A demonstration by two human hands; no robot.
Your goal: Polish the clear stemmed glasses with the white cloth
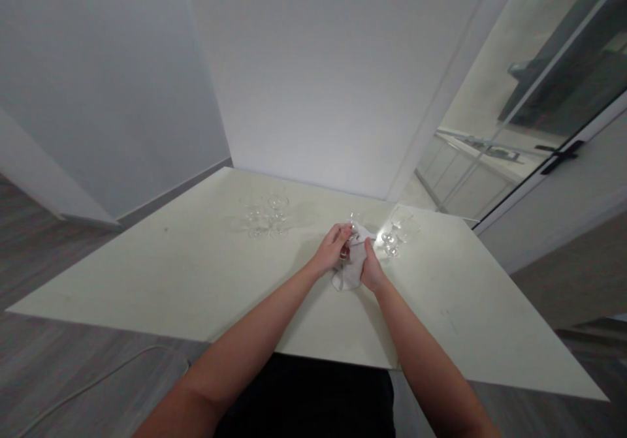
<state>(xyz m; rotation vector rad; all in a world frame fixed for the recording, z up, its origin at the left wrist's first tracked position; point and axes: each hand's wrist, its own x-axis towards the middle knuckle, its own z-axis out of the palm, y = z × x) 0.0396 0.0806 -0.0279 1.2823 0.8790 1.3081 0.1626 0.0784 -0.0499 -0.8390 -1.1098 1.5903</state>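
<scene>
Pale counter (147, 275) set against white wall (313, 85). Cloth (349, 276) pinched in grip of left hand (333, 247) and right hand (373, 269); clear glasses (400, 221) seen on both sides.

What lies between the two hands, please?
The head view shows a white cloth between the left hand and the right hand, with what looks like a clear glass.

Pale table (161, 275) before a white wall (313, 79), in dim, even light.
Left, a grey-blue wall (108, 85) meets dark skirting (171, 194) and grey wood-look floor (29, 255); right, framed glass panes (482, 105), probably a door, stand beside a black handle (563, 155).
</scene>
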